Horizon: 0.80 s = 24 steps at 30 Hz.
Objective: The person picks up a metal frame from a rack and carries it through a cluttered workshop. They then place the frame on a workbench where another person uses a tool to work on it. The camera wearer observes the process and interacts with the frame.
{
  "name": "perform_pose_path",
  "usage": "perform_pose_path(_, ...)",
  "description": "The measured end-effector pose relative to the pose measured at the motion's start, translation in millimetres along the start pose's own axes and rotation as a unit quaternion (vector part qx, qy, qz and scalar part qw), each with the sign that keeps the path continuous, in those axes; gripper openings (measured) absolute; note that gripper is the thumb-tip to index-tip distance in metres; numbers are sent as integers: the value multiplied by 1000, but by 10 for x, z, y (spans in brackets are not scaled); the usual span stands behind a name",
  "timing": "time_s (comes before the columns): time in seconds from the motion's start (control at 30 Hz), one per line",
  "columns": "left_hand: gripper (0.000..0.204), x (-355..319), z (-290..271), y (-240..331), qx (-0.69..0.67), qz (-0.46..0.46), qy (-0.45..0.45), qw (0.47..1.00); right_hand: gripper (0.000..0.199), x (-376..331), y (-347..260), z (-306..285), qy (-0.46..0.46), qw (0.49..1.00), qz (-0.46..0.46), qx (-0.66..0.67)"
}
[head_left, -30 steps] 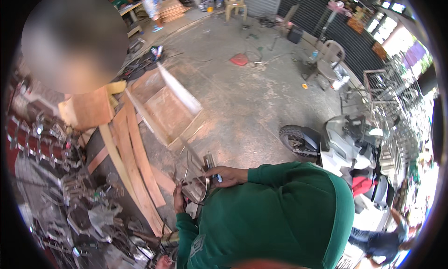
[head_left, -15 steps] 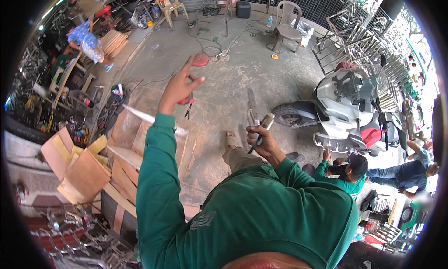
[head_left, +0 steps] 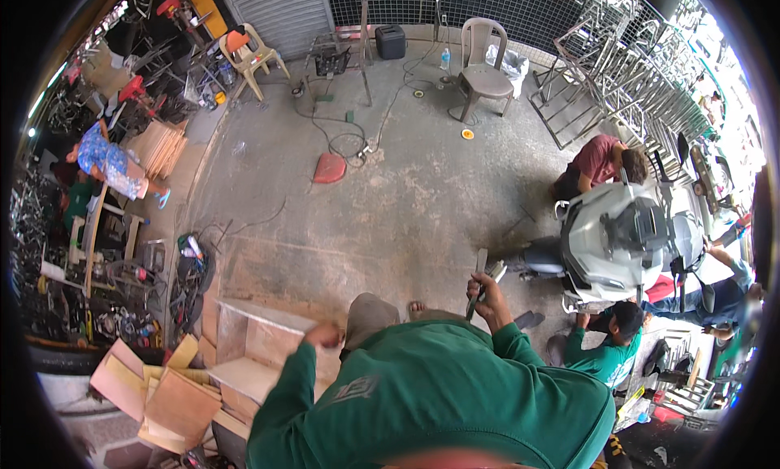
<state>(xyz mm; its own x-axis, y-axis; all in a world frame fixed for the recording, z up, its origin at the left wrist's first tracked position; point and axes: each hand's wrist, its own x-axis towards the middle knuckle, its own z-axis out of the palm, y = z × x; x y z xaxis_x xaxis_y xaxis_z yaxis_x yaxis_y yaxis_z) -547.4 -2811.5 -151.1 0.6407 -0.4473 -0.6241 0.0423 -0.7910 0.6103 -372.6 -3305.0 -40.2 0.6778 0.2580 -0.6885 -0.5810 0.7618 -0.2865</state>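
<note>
My left hand [head_left: 325,335] is low beside my left thigh, over the edge of an open wooden box [head_left: 280,347]. Motion smears its fingers, so I cannot make out whether anything is in them. In front of my right side, my right hand [head_left: 490,300] is closed around a tool with a flat grey blade [head_left: 482,260]. A pale cylindrical piece [head_left: 497,271] sticks up beside the blade from the same fist; its exact kind does not show. My sandalled foot [head_left: 417,307] is just ahead of my body.
Cut wooden boards [head_left: 175,396] are piled left of the box. A red pad [head_left: 330,168] and cables [head_left: 353,140] lie on the concrete ahead. To the right, people crouch around a white motorcycle [head_left: 609,241]. A plastic chair [head_left: 485,75] stands farther off.
My left hand has swung from stretched out ahead, fingers spread near a red object, back to my side. The view has shifted, and a person in maroon now shows by the motorcycle.
</note>
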Motion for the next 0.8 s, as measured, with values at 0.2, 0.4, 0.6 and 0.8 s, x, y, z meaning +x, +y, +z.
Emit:
perform_pose_path(0.2, 29, -450, -43, -533, -589, -103, 201, 776, 14, 1553, 256, 333, 93, 995, 41, -23)
perform_pose_path(0.4, 21, -641, -1916, -1623, -418, -3, 192, 888, 14, 2913, 717, 1350, 110, 994, 3, -23)
perform_pose_path(0.6, 21, -544, -3242, -2257, -435, -56, 169, 883, 13, 3880, 986, 2760, 58, 998, -20, -1)
perform_pose_path(0.8, 24, 6, -4620, -3031, -351, -123, 300, 878, 14, 5070, 999, 4579, -26, 989, -4, -147)
